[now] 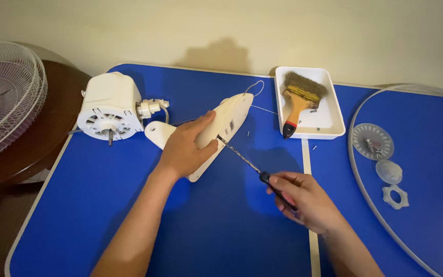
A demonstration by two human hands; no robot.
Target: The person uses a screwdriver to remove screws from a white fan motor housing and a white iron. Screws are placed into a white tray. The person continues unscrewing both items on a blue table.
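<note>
Left hand (188, 146) pressed down flat on a white plastic fan housing (221, 125), fingers together and wrapped over its top, thumb hooked along the near edge, pinning it to the blue table (129, 205). Housing lying tilted near the middle of the table, narrow end pointing up and right, broad end down and left, with a thin wire loop (255, 86) sticking out past the tip. Right hand (303, 200) clamped around the dark handle of a screwdriver (247, 161), fingers curled tight, shaft angled up and left with its tip touching the side of the housing just beside the left thumb. Fan motor unit (109, 106), white with a round vented face and a short shaft, sitting to the left of the housing, close but apart from it. White tray (334, 120) further right near the wall, holding a paintbrush (299, 100) with a wooden handle and a red-and-black end. A couple of tiny screws (314, 147) loose on the table just below the tray. Far right: round grey disc (373, 141), clear plastic cap (388, 171) and white ring nut (395, 196) lined up inside a big curved white hoop (365, 195). Wire fan guards (6, 97) stacked on a brown round table off the left edge.
</note>
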